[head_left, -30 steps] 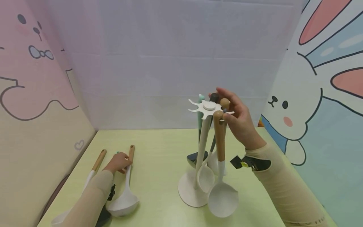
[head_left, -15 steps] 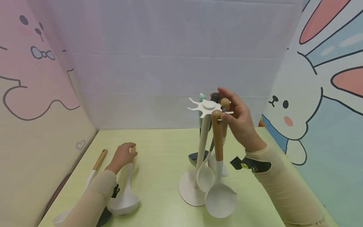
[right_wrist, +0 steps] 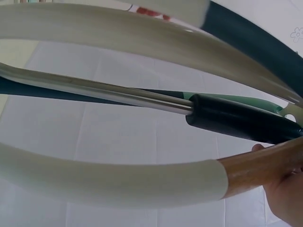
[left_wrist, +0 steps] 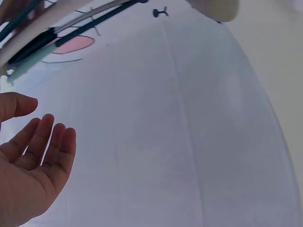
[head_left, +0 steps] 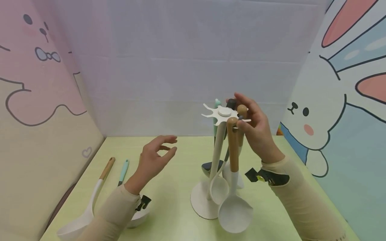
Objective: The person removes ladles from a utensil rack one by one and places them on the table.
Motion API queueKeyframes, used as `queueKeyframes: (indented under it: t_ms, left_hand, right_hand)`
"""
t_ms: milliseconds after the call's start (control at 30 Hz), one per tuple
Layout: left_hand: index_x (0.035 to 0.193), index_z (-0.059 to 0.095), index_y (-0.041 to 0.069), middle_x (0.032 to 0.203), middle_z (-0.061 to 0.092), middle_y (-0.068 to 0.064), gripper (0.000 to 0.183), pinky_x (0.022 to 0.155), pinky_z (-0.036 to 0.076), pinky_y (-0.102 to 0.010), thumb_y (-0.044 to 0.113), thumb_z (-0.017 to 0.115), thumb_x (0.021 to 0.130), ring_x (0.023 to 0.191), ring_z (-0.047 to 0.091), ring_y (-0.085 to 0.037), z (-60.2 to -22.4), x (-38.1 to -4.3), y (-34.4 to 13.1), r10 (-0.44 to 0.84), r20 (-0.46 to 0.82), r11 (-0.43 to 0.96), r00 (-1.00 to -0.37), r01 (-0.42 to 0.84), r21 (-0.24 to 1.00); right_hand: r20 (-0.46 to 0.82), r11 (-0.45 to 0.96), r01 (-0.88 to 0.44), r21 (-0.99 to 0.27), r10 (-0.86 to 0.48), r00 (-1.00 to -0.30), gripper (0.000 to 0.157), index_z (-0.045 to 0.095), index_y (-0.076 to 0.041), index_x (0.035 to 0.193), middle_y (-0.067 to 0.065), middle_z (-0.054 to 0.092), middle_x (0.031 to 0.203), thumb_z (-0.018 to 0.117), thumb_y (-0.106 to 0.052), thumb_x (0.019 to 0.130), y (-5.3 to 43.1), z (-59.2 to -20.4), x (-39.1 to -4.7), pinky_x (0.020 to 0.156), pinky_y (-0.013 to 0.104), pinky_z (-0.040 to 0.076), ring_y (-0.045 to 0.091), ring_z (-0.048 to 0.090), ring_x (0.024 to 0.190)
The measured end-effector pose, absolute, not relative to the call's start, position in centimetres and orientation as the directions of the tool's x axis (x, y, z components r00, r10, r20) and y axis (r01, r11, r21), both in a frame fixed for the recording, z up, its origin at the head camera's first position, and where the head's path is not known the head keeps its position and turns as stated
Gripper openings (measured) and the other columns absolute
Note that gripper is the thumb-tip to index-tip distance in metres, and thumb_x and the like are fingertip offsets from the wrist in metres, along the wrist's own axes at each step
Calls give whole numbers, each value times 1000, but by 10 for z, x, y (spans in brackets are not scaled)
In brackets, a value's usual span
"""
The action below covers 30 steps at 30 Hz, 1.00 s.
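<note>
Rack: stands on the desk; probably tippy.
Front ladle: hangs there; likely light, stiff, bowl-heavy; best taken by its wooden handle.
Right hand: raised, grip curled about the rack's top edge.
Left hand: hovers, grip parted, holding nothing.

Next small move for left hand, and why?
I'd likely ease the left hand over to steady the white, round-based utensil stand: that hand is empty and points there, while the right hand is among the brown wooden handles.
</note>
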State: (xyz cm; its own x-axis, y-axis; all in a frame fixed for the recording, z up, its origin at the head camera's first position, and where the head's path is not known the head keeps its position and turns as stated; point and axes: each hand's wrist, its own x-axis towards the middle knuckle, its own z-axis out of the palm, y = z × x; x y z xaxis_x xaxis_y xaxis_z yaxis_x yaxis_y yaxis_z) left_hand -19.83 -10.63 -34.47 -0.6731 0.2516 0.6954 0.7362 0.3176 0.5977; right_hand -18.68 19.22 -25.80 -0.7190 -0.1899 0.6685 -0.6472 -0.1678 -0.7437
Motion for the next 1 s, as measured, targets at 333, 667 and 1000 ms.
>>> queueKeyframes:
  t_ms: [333,667,1000]
  left_hand:
    - [110,68,-5,102,72,-16,29,77,60,-31,-13,69,82,92,70,-25,-317,-165,-62,321,803,60,-502,857,512]
    - [114,66,-9,104,71,-19,28,79,60,-29,-12,67,86,96,70,-25,-320,-137,-17,440,748,-125,-497,791,599]
    - [119,65,-8,111,70,-20,28,82,59,-29,-6,67,90,104,68,-19,-328,-133,-2,477,655,-158,-586,676,720]
  right_hand:
    - [671,-196,-643,-740,-163,-723,83,47,-8,147,12,56,138,81,-47,82,192,-260,-188,87,23,53,17,56,104]
    - [679,-193,-652,-733,-140,-721,85,48,-9,146,12,57,138,82,-49,80,190,-261,-185,86,23,53,16,59,105]
    - [681,-174,-659,-731,-135,-720,77,48,-9,146,10,56,136,79,-43,84,189,-263,-186,84,25,54,15,61,99]
